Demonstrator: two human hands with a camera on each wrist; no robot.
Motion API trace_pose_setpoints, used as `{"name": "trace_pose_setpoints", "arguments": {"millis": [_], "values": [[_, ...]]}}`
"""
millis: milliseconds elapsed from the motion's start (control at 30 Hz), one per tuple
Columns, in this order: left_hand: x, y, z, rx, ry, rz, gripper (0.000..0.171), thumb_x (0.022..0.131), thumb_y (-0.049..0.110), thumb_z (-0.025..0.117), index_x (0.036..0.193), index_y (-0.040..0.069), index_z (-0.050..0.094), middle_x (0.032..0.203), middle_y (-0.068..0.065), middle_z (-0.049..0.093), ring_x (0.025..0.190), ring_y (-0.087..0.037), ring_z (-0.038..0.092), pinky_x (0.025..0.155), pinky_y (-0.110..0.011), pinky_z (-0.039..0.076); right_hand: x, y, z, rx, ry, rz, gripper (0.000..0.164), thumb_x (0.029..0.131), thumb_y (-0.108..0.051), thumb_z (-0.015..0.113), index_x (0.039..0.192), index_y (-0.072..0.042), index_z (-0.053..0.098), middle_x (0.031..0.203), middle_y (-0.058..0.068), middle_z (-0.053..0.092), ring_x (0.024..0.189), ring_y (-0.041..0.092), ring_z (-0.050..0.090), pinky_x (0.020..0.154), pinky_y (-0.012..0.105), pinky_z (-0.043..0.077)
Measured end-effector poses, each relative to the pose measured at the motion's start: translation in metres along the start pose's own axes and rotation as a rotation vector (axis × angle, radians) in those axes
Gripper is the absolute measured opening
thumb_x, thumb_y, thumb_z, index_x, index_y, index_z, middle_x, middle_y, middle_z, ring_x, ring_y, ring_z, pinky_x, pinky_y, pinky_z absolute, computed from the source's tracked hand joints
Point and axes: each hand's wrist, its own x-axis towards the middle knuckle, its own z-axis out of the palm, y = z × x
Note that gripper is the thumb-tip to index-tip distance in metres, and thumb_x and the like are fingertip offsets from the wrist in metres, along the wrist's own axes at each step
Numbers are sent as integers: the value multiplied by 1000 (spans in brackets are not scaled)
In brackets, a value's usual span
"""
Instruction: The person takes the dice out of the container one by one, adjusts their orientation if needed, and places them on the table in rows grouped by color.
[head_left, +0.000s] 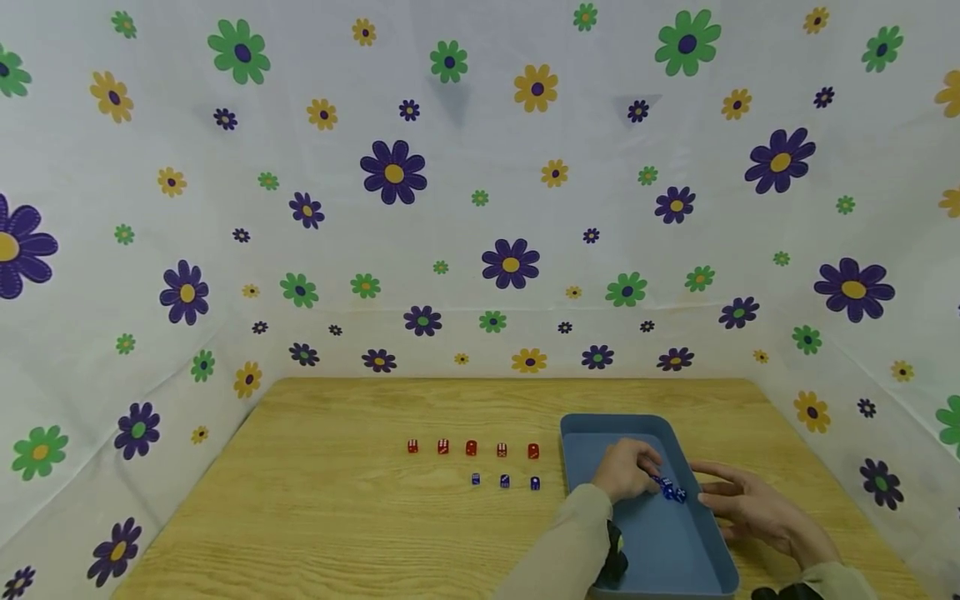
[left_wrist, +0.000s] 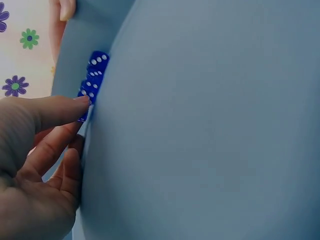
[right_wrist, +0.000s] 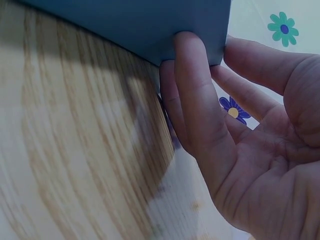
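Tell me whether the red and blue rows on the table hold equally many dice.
No, five red dice lie on the table but only three blue dice.

The left hand [head_left: 626,471] pinched between thumb and forefinger, other fingers curled; the right hand [head_left: 761,507] spread its fingers loosely.

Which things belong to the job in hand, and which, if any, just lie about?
In the job:
blue tray, right hand against it
blue dice inside, left hand pinching one
likely: three blue dice outside, five red dice

Setting:
wooden table
flowered cloth
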Motion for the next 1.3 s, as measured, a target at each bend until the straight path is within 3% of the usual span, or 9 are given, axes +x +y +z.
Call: {"name": "trace_pose_setpoints", "arguments": {"millis": [367, 500, 933, 1100, 1300], "values": [[-3, 4, -7, -251, 78, -41, 27, 77, -7, 78, 98, 8, 75, 75, 4, 66, 68, -7, 59, 62, -25, 50, -2, 1, 0, 5, 7, 11, 76, 98, -21, 61, 155, 1, 16, 142, 32, 45, 109, 27, 65, 85, 47, 55], [-3, 11, -15, -300, 86, -13, 25, 79, -5, 77, 101, 8, 74, 77, 5, 65, 68, -7, 59, 62, -25, 50, -4, 2, -1, -5, 30, 24, 76, 97, -21, 62, 155, 2, 16, 140, 32, 47, 108, 26, 65, 84, 48, 55], [-7, 35, -43, -322, 98, 15, 22, 80, -1, 77, 98, 12, 74, 81, 6, 66, 74, -5, 59, 69, -25, 50, 1, 1, 0, 15, 25, 28, 78, 96, -21, 63, 155, 1, 16, 139, 29, 49, 107, 26, 65, 84, 47, 55], [-12, 38, -56, -314, 55, 63, 22, 82, 3, 77, 98, 18, 74, 85, 4, 69, 76, -5, 61, 71, -24, 50, 1, 2, 0, 12, 45, 41, 78, 96, -20, 64, 155, 2, 16, 141, 32, 46, 107, 26, 65, 84, 48, 56], [-19, 34, -76, -287, 17, 109, 28, 83, 5, 76, 108, 17, 72, 89, 4, 70, 81, -4, 62, 74, -23, 51, 1, 1, 1, 4, 51, 40, 78, 96, -22, 64, 155, 1, 18, 141, 33, 46, 107, 25, 65, 83, 47, 56]]}}
